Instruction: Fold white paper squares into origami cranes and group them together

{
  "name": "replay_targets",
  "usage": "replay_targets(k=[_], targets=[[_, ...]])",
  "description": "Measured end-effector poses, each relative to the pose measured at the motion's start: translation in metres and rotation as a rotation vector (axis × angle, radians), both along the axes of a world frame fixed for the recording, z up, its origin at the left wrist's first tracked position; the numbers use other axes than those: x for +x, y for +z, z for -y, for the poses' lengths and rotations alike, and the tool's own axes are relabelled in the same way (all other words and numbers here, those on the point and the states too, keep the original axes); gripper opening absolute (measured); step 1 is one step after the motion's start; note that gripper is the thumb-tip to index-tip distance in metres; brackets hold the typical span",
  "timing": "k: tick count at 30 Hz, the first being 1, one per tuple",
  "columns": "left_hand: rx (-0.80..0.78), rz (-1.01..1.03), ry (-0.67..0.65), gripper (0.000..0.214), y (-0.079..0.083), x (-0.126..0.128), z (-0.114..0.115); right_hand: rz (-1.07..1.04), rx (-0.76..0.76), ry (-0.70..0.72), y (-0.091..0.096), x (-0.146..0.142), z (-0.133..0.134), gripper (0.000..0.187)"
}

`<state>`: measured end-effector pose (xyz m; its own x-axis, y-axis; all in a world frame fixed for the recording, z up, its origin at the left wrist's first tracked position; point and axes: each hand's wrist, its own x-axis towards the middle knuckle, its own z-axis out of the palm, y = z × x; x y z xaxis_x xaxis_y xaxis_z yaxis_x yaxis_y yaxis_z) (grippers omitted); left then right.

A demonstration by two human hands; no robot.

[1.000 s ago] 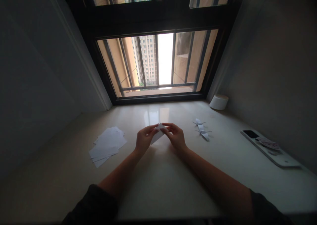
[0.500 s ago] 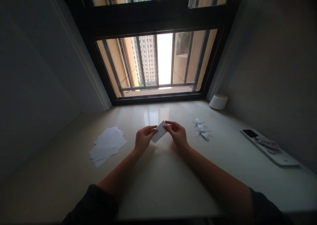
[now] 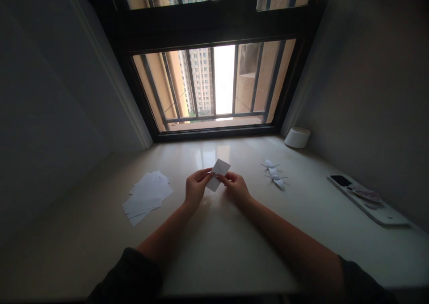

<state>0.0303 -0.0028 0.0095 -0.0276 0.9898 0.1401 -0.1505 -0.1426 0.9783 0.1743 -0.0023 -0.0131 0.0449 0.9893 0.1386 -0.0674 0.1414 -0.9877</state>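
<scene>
A small folded sheet of white paper [image 3: 221,166] is held up over the sill between my two hands, one corner pointing away from me. My left hand [image 3: 197,185] pinches its left edge between thumb and fingers. On the other side my right hand [image 3: 237,185] grips the right edge, the thumb lying across the paper's face. Off to the left lies a loose pile of white paper sheets [image 3: 147,194]. Two folded paper cranes [image 3: 274,174] rest to the right of my right hand.
A phone [image 3: 367,200] with a camera block lies at the right by the wall. Near the window's right corner stands a white round object [image 3: 297,137]. The pale sill [image 3: 214,255] runs up to a dark window frame [image 3: 214,136], with bars outside.
My right hand has slid down along the paper's right edge, toward me. More of the paper's far corner now shows above the fingers. The left hand keeps its pinch.
</scene>
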Motion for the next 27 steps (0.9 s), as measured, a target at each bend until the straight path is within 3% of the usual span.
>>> replay_targets(k=[5, 10, 17, 27], targets=[[0.008, 0.021, -0.005, 0.035, 0.0014, 0.0037, 0.0042, -0.027, -0.033, -0.006, 0.0030, -0.0034, 0.0038, 0.038], [-0.025, 0.073, 0.042, 0.050, 0.0050, 0.0022, 0.0047, -0.056, -0.070, -0.035, 0.0035, 0.0001, 0.0036, 0.036], [-0.069, 0.070, 0.085, 0.059, 0.0058, -0.0001, 0.0025, -0.040, -0.005, 0.010, 0.0055, 0.0036, 0.0011, 0.033], [0.002, -0.021, 0.077, 0.040, 0.0007, -0.0016, -0.0004, 0.065, 0.099, 0.037, 0.0038, 0.0052, 0.0006, 0.035]])
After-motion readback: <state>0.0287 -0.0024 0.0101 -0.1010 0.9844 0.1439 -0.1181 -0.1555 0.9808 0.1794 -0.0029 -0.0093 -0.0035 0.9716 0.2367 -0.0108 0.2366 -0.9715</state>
